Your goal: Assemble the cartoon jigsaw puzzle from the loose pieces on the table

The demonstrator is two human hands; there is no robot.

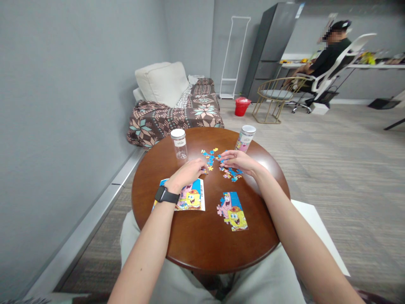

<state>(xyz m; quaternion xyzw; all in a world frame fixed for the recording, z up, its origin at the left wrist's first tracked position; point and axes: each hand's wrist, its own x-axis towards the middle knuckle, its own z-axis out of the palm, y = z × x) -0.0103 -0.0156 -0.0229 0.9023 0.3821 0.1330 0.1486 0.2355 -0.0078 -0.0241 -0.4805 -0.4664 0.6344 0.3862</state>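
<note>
Loose jigsaw puzzle pieces (234, 174), blue, yellow and pink, lie scattered around the middle of the round table. My left hand (191, 169), with a black watch on its wrist, is closed at the left edge of the pieces; a small puzzle piece (205, 171) shows at its fingertips. My right hand (239, 160) reaches over the right-hand pieces, its fingers stretched and apart from the thumb. A partly joined puzzle (234, 213) with cartoon figures lies nearer me on the right. Under my left wrist is a printed picture sheet (196, 197), partly covered by the hand and forearm.
A clear jar (180, 147) with a white lid stands at the back left of the brown table (202, 236). A printed can (245, 138) stands behind my right hand. Beyond are a covered sofa (202, 107), a red bin (241, 107), a wire chair (276, 95) and a seated person (330, 57).
</note>
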